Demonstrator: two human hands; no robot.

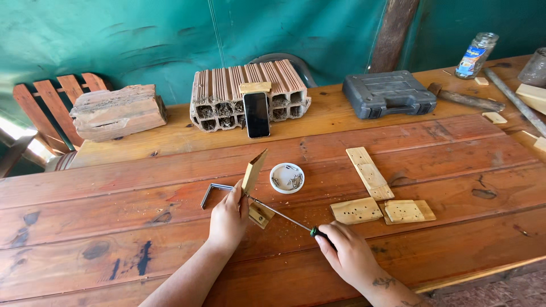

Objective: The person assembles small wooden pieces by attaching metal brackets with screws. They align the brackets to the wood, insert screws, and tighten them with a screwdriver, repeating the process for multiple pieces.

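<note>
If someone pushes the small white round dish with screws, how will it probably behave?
The white dish looks low and wide, so it would likely slide on the wooden table rather than tip. It seems small and light, so a gentle push should move it. The loose screws inside would probably shift and rattle.

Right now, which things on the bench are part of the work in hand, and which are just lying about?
In use: left hand, hinged wood piece, right hand, screwdriver, screw dish.

Lying about: phone, hollow brick, grey tool case, loose wood pieces, jar.
</note>
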